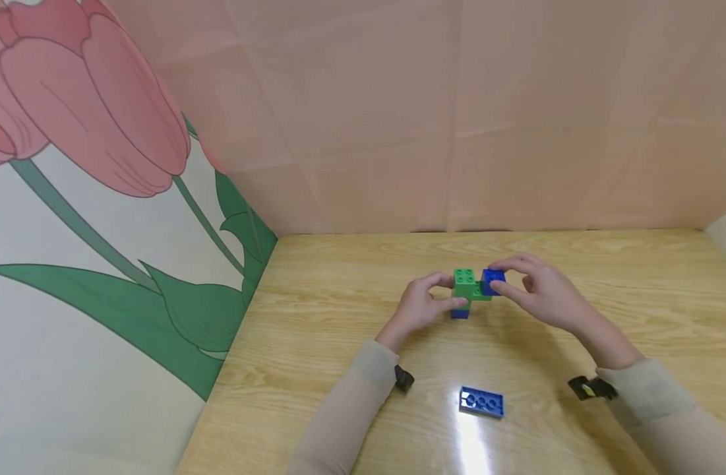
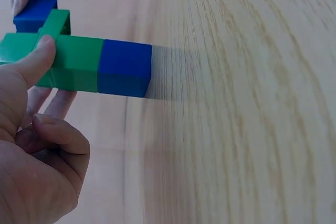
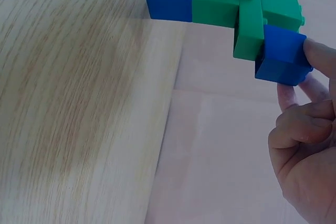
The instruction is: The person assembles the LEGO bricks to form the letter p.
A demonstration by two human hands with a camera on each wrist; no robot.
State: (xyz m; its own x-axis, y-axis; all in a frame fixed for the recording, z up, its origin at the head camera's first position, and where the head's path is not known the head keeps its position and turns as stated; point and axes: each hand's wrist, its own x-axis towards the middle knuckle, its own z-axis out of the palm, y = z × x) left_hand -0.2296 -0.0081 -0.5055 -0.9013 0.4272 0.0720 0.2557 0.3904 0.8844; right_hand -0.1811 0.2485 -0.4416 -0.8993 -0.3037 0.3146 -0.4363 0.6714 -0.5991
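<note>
A small tower of toy building bricks stands at the middle of the table, with a blue brick at its foot and green bricks above. From its side a thin green brick juts out to the right. My left hand pinches the green part of the tower between thumb and fingers. Between thumb and fingertips, my right hand holds another blue brick on the upper side of the jutting green brick's outer end. The fingers partly cover the bricks in the head view.
Nearer to me, a long blue brick lies on the wooden table with its hollow underside up. A pink cloth hangs along the back edge. A panel with printed tulips borders the left side.
</note>
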